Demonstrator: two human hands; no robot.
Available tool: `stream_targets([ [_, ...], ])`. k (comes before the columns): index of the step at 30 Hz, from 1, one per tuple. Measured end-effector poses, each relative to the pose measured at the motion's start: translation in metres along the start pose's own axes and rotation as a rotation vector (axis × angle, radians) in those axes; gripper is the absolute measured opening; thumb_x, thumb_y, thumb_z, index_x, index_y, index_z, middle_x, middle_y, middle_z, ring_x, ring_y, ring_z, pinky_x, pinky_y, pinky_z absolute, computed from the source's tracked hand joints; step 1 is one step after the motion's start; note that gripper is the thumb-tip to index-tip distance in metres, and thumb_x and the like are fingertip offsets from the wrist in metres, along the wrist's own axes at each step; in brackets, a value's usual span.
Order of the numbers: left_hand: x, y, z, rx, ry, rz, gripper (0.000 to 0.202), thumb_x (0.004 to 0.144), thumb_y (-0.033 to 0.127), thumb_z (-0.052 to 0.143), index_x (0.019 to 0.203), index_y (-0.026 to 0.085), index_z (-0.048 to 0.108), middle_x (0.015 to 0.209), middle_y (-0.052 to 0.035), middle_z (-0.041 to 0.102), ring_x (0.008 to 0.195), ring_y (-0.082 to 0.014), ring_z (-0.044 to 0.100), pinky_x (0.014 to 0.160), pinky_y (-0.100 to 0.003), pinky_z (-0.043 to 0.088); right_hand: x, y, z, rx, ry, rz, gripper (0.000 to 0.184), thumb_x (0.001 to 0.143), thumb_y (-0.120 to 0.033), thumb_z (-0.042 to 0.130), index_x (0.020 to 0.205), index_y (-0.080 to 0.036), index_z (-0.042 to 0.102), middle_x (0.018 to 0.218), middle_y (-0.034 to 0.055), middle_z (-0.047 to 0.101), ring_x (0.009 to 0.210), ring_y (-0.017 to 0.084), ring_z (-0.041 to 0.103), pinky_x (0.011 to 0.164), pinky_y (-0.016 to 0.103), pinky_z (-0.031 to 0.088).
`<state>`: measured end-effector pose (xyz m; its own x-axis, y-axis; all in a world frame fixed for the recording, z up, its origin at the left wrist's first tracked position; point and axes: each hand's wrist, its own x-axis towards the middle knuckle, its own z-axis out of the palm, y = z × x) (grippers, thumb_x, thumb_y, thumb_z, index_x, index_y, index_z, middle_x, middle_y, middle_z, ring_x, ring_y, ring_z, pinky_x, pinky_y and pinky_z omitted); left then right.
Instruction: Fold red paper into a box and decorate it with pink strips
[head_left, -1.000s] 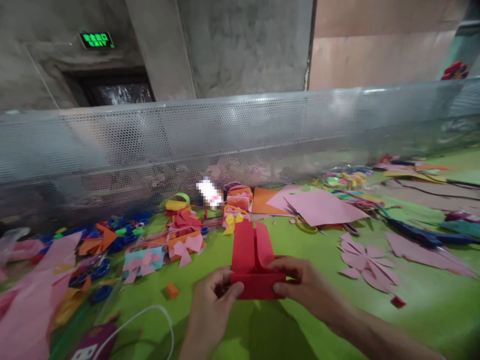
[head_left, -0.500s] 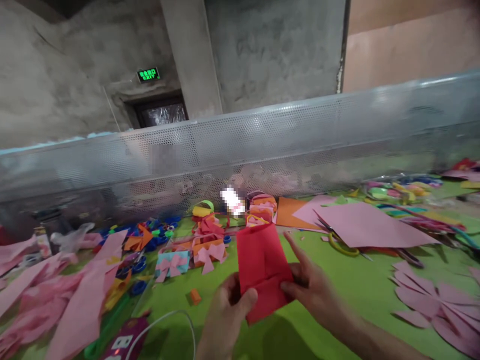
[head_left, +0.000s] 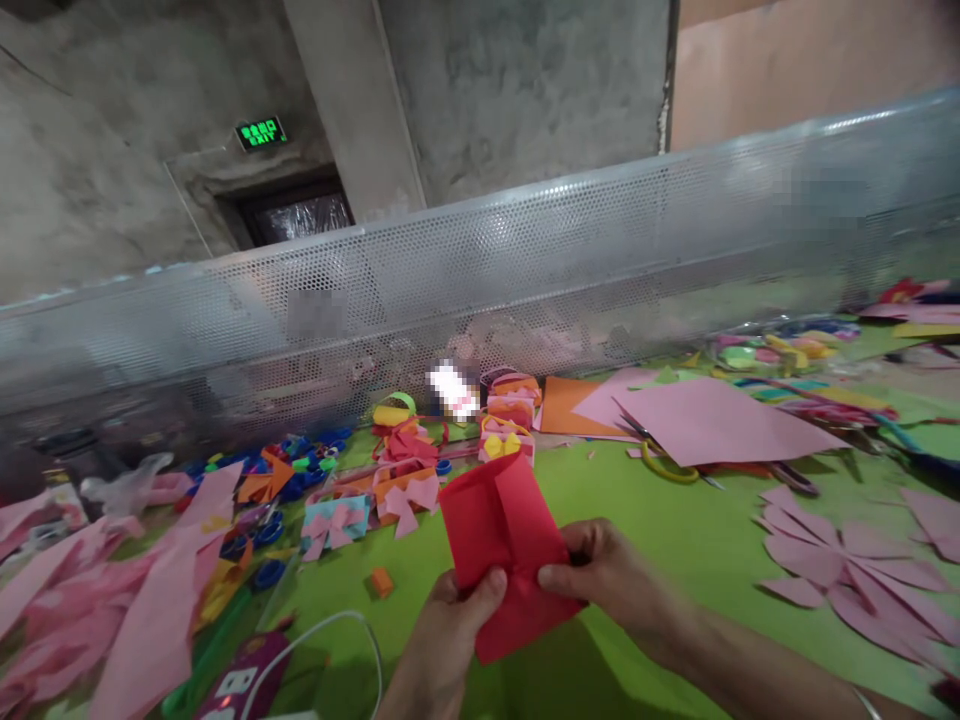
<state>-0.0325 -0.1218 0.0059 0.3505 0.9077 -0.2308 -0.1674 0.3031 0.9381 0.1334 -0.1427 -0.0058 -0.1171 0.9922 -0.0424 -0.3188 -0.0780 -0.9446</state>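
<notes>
A folded piece of red paper (head_left: 487,520) is held up above the green tabletop, tilted, with overlapping flaps meeting along a crease down its middle. My left hand (head_left: 457,625) grips its lower left edge, the thumb lying on the front face. At the right edge, my right hand (head_left: 611,575) pinches the paper between thumb and curled fingers. The fingers behind the sheet are partly hidden. Just beyond the paper lie small paper pieces with bows, among them a blue one with a pink bow (head_left: 335,525) and one with a yellow bow (head_left: 504,445).
Pink paper sheets (head_left: 727,420) lie at the right, with yellow-handled scissors (head_left: 667,465) partly under them. Pink petal shapes (head_left: 840,560) lie near the right edge. At the left are pink strips (head_left: 161,600) and a purple power strip (head_left: 244,680) with a white cable. A perforated metal screen (head_left: 525,230) runs behind.
My right index finger, stretched out before, is now curled in at the paper. The red paper has turned slightly, and its right flap stands out more. The view has shifted a little.
</notes>
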Motion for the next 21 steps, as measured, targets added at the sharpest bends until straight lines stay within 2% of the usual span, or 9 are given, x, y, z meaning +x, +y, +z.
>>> stream_targets([
  [3,0.0000,0.0036,-0.0017,0.041,-0.031,0.055,0.037,0.055,0.041,0.079,0.080,0.015,0.073,0.074,-0.0077,0.072,0.067,-0.0179,0.063,0.066,-0.027,0.048,0.0019,0.0000,-0.0020,-0.017,0.022,-0.006,0.028,0.050,-0.035,0.081,0.064,-0.014,0.070,0.059,0.0005,0.066,0.052,0.011,0.053,0.053,0.021,0.041],
  [8,0.0045,0.0001,-0.0087,0.173,0.050,0.179,0.027,0.056,0.037,0.078,0.071,0.015,0.073,0.071,-0.0057,0.071,0.064,-0.0158,0.060,0.062,-0.024,0.047,0.0013,0.0008,-0.0010,0.042,-0.127,-0.021,0.028,0.055,-0.033,0.080,0.075,-0.015,0.071,0.067,0.0007,0.068,0.060,0.011,0.057,0.060,0.022,0.044],
  [10,0.0056,-0.0017,-0.0094,0.226,0.044,0.227,0.027,0.057,0.037,0.077,0.069,0.014,0.071,0.071,-0.0055,0.070,0.063,-0.0154,0.058,0.058,-0.023,0.045,0.0018,0.0015,-0.0012,0.044,-0.113,-0.022,0.025,0.055,-0.032,0.080,0.070,-0.014,0.070,0.063,0.0000,0.066,0.056,0.010,0.054,0.056,0.021,0.041],
  [13,0.0047,-0.0005,-0.0075,0.264,0.026,0.227,0.033,0.054,0.039,0.078,0.074,0.014,0.070,0.070,-0.0050,0.069,0.061,-0.0158,0.058,0.055,-0.023,0.044,0.0028,0.0024,-0.0024,0.029,-0.072,-0.024,0.023,0.054,-0.030,0.080,0.064,-0.013,0.069,0.059,-0.0006,0.065,0.052,0.009,0.051,0.052,0.019,0.038],
  [15,0.0034,0.0016,-0.0061,0.267,0.097,0.234,0.040,0.054,0.045,0.076,0.077,0.014,0.070,0.068,-0.0043,0.068,0.061,-0.0165,0.058,0.055,-0.024,0.045,0.0024,0.0028,-0.0028,-0.006,-0.094,0.009,0.021,0.053,-0.027,0.078,0.065,-0.013,0.068,0.059,-0.0004,0.065,0.052,0.010,0.053,0.052,0.020,0.038],
  [19,0.0029,0.0031,-0.0065,0.231,0.321,0.238,0.042,0.062,0.056,0.067,0.064,0.014,0.067,0.051,-0.0014,0.060,0.050,-0.0142,0.053,0.048,-0.023,0.041,-0.0015,0.0018,-0.0025,-0.171,-0.163,0.142,0.011,0.052,-0.016,0.069,0.062,-0.013,0.066,0.056,-0.0015,0.064,0.052,0.011,0.054,0.050,0.020,0.038],
  [21,0.0035,0.0035,-0.0078,0.189,0.359,0.217,0.042,0.063,0.056,0.066,0.060,0.014,0.066,0.046,0.0001,0.056,0.046,-0.0123,0.050,0.046,-0.022,0.038,-0.0031,0.0000,-0.0031,-0.246,-0.153,0.151,0.010,0.052,-0.013,0.065,0.062,-0.013,0.065,0.055,-0.0031,0.063,0.049,0.009,0.051,0.048,0.018,0.036],
])
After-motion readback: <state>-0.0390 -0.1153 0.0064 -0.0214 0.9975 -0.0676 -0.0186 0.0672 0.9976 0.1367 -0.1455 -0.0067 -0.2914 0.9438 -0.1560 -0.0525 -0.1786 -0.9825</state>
